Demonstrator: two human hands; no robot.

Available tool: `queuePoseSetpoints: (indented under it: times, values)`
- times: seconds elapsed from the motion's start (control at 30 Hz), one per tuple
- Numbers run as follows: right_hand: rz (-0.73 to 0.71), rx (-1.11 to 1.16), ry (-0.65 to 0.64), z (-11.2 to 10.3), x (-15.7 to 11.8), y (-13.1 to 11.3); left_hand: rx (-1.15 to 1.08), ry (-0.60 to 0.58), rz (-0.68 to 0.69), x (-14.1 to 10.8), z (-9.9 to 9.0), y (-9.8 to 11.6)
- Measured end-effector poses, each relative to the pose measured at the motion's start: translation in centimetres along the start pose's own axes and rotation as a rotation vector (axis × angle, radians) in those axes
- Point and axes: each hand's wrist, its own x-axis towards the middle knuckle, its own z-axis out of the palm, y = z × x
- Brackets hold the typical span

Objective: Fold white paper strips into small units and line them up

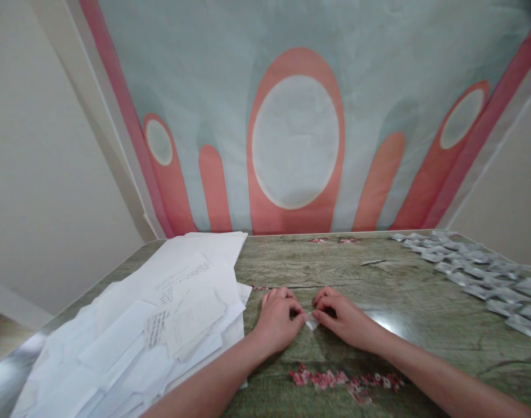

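Observation:
Near the middle of the table, a small folded piece of white paper (311, 323) is pinched between both hands. My left hand (279, 316) grips its left side between thumb and fingertips. From the right, my right hand (340, 316) holds the other side with thumb and forefinger, the remaining fingers curled. Part of the paper is hidden by the fingertips. To the left of my left hand lies a large, loose pile of white paper sheets and scraps (117, 342), some with printed text.
The wood-patterned table (287, 261) carries printed pink flowers. Along its right side lie rows of many small folded paper pieces (474, 267). Behind the table's far edge hangs a grey-green backdrop (230, 75) with coral shapes. White walls stand at both sides.

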Motion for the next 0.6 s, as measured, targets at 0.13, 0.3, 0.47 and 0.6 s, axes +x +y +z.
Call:
queuePoseSetpoints:
  times: [0.13, 0.3, 0.47, 0.6]
  values:
    - [-0.002, -0.018, 0.014, 0.3, 0.0, 0.3, 0.008, -0.007, -0.008, 0.0, -0.1, 0.1]
    - [0.008, -0.053, 0.054, 0.9, -0.1, 0.1, 0.006, 0.001, -0.028, 0.0, 0.0, 0.1]
    - [0.024, -0.091, 0.087, 1.3, -0.4, -0.3, 0.008, 0.037, -0.033, -0.1, 0.2, 0.2]
    - [0.019, -0.113, 0.096, 1.3, -0.5, -0.3, 0.011, 0.040, -0.030, -0.2, 0.2, 0.2]
